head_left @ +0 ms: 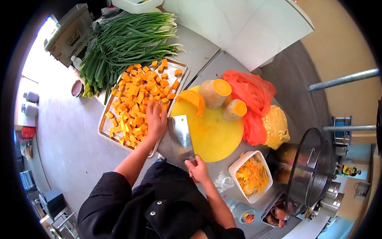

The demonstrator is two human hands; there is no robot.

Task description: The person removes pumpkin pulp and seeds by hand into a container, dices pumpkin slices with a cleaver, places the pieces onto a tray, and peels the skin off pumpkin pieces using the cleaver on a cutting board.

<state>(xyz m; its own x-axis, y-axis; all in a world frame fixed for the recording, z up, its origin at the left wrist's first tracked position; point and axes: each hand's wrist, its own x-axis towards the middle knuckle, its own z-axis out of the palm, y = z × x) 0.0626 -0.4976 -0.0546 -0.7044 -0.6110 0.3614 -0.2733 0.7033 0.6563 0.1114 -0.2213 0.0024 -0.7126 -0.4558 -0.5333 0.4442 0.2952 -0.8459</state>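
My left hand (156, 119) reaches onto a metal tray (180, 68) of orange pumpkin cubes (137, 91). Its fingers are slightly apart and point down among the cubes; the tips are partly hidden. In my right hand (197, 169) is the handle of a cleaver (182, 133), its broad blade between the tray and a round yellow cutting board (211, 137). Two unpeeled pumpkin chunks with cut orange tops, a larger one (212, 94) and a smaller one (234, 110), stand at the board's far side. A curved pumpkin slice (193, 100) lies beside them, near the tray.
Green onions (129, 42) are heaped beyond the tray. Right of the board lie a red plastic bag (252, 93) and a yellow bag (277, 126). A white tub (235, 169) holds orange peelings. A large pot with a dark lid (308, 169) stands farther right.
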